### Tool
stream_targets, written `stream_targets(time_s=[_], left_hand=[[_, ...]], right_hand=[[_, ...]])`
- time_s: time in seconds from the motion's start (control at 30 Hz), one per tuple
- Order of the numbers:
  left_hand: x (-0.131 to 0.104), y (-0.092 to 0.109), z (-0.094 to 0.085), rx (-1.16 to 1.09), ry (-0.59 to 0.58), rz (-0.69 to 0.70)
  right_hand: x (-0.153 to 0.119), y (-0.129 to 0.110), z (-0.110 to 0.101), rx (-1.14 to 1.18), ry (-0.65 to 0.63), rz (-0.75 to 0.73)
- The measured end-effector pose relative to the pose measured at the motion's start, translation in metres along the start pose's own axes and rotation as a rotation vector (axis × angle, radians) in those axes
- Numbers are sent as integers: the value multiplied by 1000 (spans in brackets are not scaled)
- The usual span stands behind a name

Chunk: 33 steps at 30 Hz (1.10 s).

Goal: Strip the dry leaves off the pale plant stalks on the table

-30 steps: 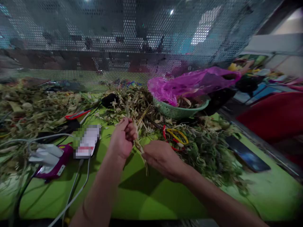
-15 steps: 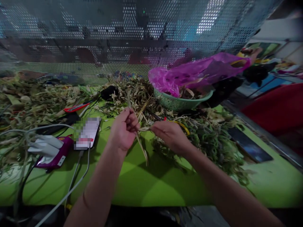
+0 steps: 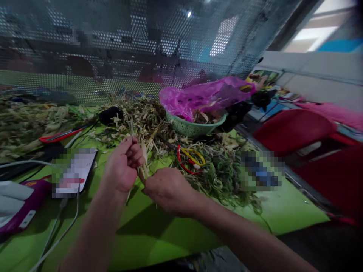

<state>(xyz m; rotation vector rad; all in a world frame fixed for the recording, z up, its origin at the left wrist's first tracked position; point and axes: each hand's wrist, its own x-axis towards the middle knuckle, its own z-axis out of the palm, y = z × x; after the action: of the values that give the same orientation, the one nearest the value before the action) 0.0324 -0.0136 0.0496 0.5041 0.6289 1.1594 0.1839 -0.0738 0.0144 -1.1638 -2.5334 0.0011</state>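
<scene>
Between my hands runs a pale strip of dried plant stalk [image 3: 144, 160], part of it hidden by my fingers. My left hand [image 3: 123, 164] is closed on a stalk whose tip sticks up above the fingers. Lower and to the right, my right hand [image 3: 170, 190] pinches the strip close to the left hand. Both hands are above the green tabletop [image 3: 159, 245]. Just behind them lies a heap of dry stalks [image 3: 147, 113]. Scissors [image 3: 193, 158] with red and yellow handles rest on the plant pieces beyond my right hand.
A green basket [image 3: 190, 128] with a purple plastic bag [image 3: 204, 98] stands at the back. A phone [image 3: 76, 172] on a cable, a purple power strip [image 3: 25, 207] and a red cutter knife [image 3: 62, 135] lie left. Green twisted strips [image 3: 224, 173] and red chairs [image 3: 295, 130] are right.
The view has turned to the right. My right hand has moved nearer, just below the left, and the strip between them now runs steeply instead of level. The scissors' handles show more fully.
</scene>
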Motion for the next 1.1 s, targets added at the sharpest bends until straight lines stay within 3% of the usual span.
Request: stream_targets(time_s=[0.03, 0.13, 0.2, 0.27, 0.33, 0.43, 0.5, 0.6, 0.67, 0.8, 0.83, 0.93, 0.97, 1.0, 1.1], left_hand=[[0, -1, 0, 8, 3, 10], [0, -2, 0, -5, -11, 37], [0, -2, 0, -4, -18, 34], [-1, -2, 0, 16, -2, 9], [-1, -2, 0, 26, 19, 5], [0, -2, 0, -29, -25, 10], [1, -3, -1, -32, -14, 10], [2, -2, -2, -19, 16, -6], [3, -1, -3, -32, 15, 6], [4, -1, -5, -91, -7, 11], [4, -1, -5, -84, -3, 13], [5, -5, -4, -32, 57, 11], [5, -7, -3, -23, 73, 20], [4, -8, -2, -26, 78, 33], [4, -12, -1, -61, 44, 47]], right_hand=[[0, 0, 0, -8, -16, -11], [0, 1, -2, -49, 33, 191], [1, -1, -3, -75, 47, 231], [1, -5, -3, -75, -36, 30], [2, -5, -2, -68, -67, -56], [2, -1, -2, -108, 25, 208], [3, 0, 1, -144, 60, 279], [5, -3, 6, -84, -14, -9], [6, -1, 7, -28, 22, -56], [6, 4, 3, -69, 146, 274], [7, 3, 4, -92, 128, 269], [9, -3, 8, -61, -9, 5], [9, -3, 9, -51, -18, -24], [9, -2, 9, -49, -9, -3], [7, 8, 6, -69, 103, 246]])
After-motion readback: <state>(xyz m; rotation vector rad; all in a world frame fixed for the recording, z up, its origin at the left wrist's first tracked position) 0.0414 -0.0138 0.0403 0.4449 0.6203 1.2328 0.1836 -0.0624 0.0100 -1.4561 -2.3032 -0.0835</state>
